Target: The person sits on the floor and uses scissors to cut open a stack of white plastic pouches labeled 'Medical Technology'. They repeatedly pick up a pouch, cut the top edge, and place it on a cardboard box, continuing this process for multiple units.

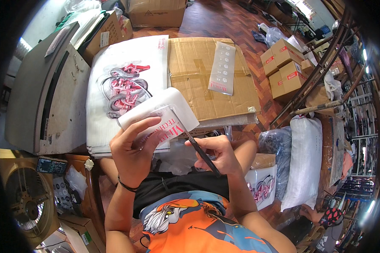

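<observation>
A curled, translucent white film sheet (181, 105) with red lettering is raised above my lap. My left hand (133, 145), wearing a dark band at the wrist, pinches its near edge between thumb and fingers. In my right hand (223, 154) is a slim tool (203, 157) with a black handle and a narrow metal tip; its exact kind is unclear. The tip lies against the film's face. Under and beyond the film is a stack of white printed sheets (154, 55) with a red and grey machine-like picture.
Right of the stack lies flat brown cardboard (190, 55), bearing a translucent printed strip (221, 63). A large grey machine (42, 88) stands at left, above a fan (27, 202). Small cartons (283, 59), a metal frame (310, 76) and a white sack (302, 164) stand right.
</observation>
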`<action>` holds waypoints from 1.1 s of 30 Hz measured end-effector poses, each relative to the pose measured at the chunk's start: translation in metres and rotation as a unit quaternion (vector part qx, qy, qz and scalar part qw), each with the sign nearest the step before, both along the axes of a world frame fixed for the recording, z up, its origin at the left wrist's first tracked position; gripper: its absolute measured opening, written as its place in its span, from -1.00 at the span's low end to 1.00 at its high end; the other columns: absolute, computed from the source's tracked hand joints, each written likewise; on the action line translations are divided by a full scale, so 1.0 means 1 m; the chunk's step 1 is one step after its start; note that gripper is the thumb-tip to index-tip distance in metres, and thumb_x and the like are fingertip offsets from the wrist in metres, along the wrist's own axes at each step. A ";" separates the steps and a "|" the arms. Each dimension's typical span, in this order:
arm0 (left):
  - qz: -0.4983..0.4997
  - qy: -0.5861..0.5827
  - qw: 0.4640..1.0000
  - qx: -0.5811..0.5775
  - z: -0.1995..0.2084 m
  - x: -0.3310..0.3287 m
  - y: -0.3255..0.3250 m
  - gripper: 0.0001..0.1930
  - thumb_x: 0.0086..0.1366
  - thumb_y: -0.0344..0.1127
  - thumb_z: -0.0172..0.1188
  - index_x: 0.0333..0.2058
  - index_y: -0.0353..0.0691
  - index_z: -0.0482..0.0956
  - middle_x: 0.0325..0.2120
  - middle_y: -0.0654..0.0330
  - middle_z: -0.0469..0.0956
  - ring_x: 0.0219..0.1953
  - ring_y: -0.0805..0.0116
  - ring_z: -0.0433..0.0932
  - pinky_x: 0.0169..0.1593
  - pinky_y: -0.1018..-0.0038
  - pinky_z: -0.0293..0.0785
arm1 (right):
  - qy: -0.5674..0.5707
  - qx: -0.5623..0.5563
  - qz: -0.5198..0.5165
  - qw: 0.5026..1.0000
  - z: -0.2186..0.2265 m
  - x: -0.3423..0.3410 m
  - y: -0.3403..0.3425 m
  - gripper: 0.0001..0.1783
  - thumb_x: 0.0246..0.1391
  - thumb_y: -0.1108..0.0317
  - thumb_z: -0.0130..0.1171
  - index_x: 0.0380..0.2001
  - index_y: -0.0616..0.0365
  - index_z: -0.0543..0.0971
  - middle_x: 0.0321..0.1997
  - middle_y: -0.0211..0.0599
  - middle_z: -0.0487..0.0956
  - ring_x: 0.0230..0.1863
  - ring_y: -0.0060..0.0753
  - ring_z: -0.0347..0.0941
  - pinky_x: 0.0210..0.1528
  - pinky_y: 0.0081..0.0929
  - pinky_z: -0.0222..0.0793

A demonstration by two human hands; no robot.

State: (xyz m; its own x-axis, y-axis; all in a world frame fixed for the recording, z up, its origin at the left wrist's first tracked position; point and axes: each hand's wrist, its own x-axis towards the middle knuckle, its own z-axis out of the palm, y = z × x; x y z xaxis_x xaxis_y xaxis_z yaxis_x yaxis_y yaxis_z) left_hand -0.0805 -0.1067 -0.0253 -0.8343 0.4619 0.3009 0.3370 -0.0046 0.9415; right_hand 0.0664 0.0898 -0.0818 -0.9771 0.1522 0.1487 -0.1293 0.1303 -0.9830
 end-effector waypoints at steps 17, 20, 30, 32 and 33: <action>0.029 0.070 0.996 -0.043 0.014 0.011 -0.014 -0.68 0.09 -0.56 0.47 -0.13 -0.25 0.73 -0.17 0.14 0.70 -0.21 0.51 0.63 -0.32 0.62 0.55 | -0.002 0.048 0.006 0.999 0.007 0.000 -0.004 -0.40 -0.14 0.29 0.58 0.02 0.28 0.66 -0.61 -0.52 0.46 -0.57 -0.74 0.29 -0.52 -0.63 0.19; 0.020 0.088 0.995 -0.032 0.017 0.004 -0.015 -0.69 0.10 -0.56 0.47 -0.13 -0.25 0.73 -0.16 0.13 0.70 -0.21 0.52 0.64 -0.32 0.61 0.57 | 0.001 0.037 -0.010 0.999 0.014 -0.001 -0.012 -0.43 -0.09 0.21 0.57 -0.01 0.23 0.68 -0.60 -0.45 0.40 -0.56 -0.71 0.23 -0.51 -0.61 0.16; 0.023 0.060 0.998 -0.011 0.011 0.002 -0.020 -0.68 0.12 -0.58 0.45 -0.11 -0.26 0.73 -0.18 0.16 0.69 -0.24 0.55 0.64 -0.34 0.65 0.55 | 0.003 0.051 -0.010 0.999 0.006 -0.006 -0.017 -0.50 -0.06 0.28 0.55 -0.04 0.26 0.68 -0.61 -0.38 0.41 -0.60 -0.69 0.27 -0.50 -0.60 0.23; 0.034 0.039 0.999 0.001 0.009 0.002 -0.020 -0.67 0.11 -0.58 0.46 -0.11 -0.25 0.73 -0.20 0.18 0.69 -0.25 0.55 0.64 -0.34 0.65 0.55 | 0.000 0.043 -0.017 0.999 0.008 -0.007 -0.022 -0.51 -0.06 0.29 0.54 -0.05 0.27 0.67 -0.61 -0.36 0.42 -0.61 -0.67 0.27 -0.51 -0.59 0.23; 0.035 0.033 0.999 0.003 0.008 0.002 -0.020 -0.67 0.11 -0.58 0.46 -0.11 -0.24 0.73 -0.20 0.17 0.69 -0.25 0.55 0.64 -0.34 0.65 0.55 | -0.001 0.039 -0.020 0.999 0.009 -0.008 -0.023 -0.51 -0.05 0.30 0.54 -0.05 0.27 0.67 -0.61 -0.34 0.43 -0.62 -0.66 0.28 -0.51 -0.58 0.23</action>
State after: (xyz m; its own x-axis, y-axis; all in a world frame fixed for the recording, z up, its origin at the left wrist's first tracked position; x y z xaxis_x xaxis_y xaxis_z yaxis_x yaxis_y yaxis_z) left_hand -0.0782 -0.1268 -0.0173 -0.8430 0.4009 0.3587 0.3975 0.0149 0.9175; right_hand 0.0586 0.0667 -0.0728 -0.9709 0.1782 0.1601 -0.1211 0.2116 -0.9698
